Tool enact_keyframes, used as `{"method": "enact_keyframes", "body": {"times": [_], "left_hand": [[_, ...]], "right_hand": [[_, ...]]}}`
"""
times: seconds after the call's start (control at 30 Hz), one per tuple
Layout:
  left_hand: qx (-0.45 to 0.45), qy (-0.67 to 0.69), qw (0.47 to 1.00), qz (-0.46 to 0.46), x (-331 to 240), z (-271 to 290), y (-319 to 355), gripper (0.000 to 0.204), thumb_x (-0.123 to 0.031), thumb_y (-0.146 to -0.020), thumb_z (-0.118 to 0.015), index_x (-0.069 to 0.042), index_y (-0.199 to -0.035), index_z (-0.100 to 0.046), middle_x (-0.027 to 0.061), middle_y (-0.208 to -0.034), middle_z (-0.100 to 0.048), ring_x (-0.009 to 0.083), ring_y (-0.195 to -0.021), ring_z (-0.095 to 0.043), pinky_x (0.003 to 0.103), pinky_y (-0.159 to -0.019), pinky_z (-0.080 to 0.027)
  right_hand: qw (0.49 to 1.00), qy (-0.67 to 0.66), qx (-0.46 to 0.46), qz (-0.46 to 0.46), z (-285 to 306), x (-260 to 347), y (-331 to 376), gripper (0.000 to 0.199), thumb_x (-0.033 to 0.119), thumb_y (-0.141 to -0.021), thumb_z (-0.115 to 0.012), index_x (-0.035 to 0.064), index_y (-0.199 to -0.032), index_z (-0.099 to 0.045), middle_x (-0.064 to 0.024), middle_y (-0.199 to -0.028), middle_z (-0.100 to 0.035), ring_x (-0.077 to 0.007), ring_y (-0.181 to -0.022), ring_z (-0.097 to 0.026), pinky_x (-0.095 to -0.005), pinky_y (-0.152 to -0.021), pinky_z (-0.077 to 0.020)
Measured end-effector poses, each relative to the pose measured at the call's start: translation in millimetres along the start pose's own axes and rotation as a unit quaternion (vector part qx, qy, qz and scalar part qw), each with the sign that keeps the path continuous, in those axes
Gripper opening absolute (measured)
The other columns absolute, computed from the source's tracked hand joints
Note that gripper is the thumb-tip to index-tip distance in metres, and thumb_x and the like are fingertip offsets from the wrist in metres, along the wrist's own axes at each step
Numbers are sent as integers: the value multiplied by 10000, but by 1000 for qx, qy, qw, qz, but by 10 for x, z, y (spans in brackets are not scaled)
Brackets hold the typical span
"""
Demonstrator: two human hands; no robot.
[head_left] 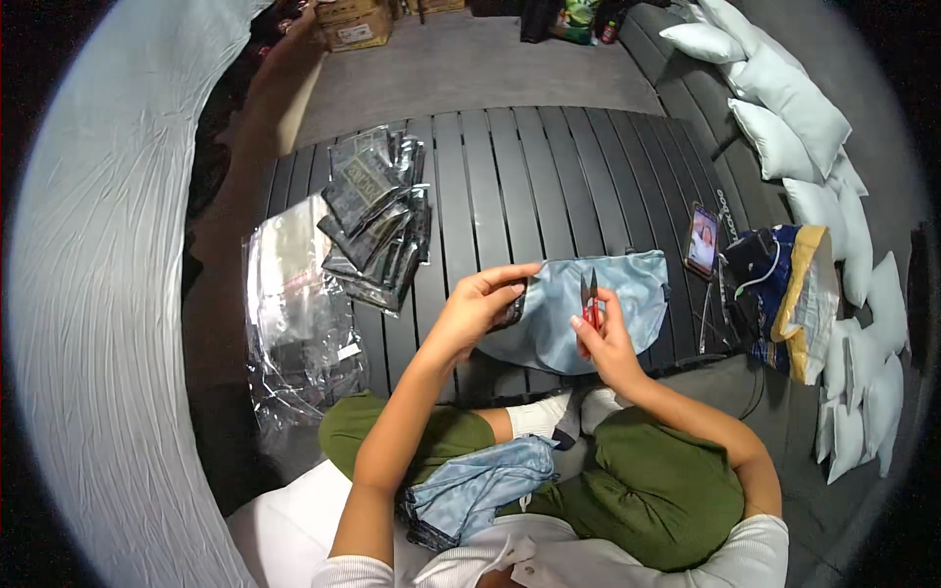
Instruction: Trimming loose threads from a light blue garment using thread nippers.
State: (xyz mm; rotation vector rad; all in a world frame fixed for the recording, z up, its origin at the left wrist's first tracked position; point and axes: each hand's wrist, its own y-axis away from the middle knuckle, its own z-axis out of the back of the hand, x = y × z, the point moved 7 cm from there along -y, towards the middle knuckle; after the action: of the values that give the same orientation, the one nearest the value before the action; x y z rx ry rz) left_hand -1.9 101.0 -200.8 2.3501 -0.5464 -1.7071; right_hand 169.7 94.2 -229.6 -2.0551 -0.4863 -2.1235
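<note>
Right now a light-blue satin pouch (573,309) lies on the dark slatted table (510,167), its long axis running left to right, its rounded edge toward the person. The left hand (480,304) pinches the pouch's left end, fingers closed on the fabric. The right hand (606,338) grips small red-handled thread snips (590,297) over the pouch's middle, blades pointing up and away. Beyond the left hand sits a stack of dark packaged pouches (377,220), with clear plastic bags (294,314) farther left. Past the right hand rests a phone (702,240). More blue fabric (480,490) lies in the lap.
</note>
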Motion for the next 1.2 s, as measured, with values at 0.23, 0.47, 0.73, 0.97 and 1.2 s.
{"method": "enact_keyframes", "body": {"times": [0.23,0.47,0.73,0.97,1.2], "left_hand": [[67,-12,990,-126,28,-389,-101,464,-6,-842,-428,-88,-1297,-387,-4,-1046,-539,12,-592,-418,166,-520,-347],[130,239,962,-33,415,-255,-11,647,62,-771,-493,-53,-1355,-239,72,-1072,-528,125,-920,-531,239,-818,-419],[221,312,922,-64,217,-292,134,806,124,-725,-504,-97,-1393,-111,88,-1283,-375,84,-976,-472,194,-794,-390],[172,166,971,-25,383,-308,143,796,129,-729,-432,-95,-1397,-64,84,-1322,-323,57,-875,-452,167,-747,-378],[145,146,956,-210,232,-409,157,826,113,-764,-417,-141,-1397,50,99,-1292,-338,146,-1092,-416,261,-921,-323]], "right_hand": [[997,59,45,35,-76,323,125,237,100,-850,-544,53,-1044,-417,47,-730,-410,-17,-598,-375,-169,-497,-309],[963,236,129,-6,-141,213,190,265,228,-838,-567,27,-849,-394,-51,-616,-447,-119,-545,-446,-266,-513,-387],[924,355,134,53,-222,336,194,287,239,-832,-558,15,-887,-387,-146,-632,-538,-316,-563,-570,-355,-499,-429],[895,418,99,122,-250,474,170,279,196,-825,-574,4,-911,-391,-140,-592,-529,-308,-494,-560,-336,-434,-403],[905,411,56,93,-209,440,148,301,254,-827,-571,8,-892,-412,-136,-596,-553,-334,-511,-575,-390,-417,-437]]}}
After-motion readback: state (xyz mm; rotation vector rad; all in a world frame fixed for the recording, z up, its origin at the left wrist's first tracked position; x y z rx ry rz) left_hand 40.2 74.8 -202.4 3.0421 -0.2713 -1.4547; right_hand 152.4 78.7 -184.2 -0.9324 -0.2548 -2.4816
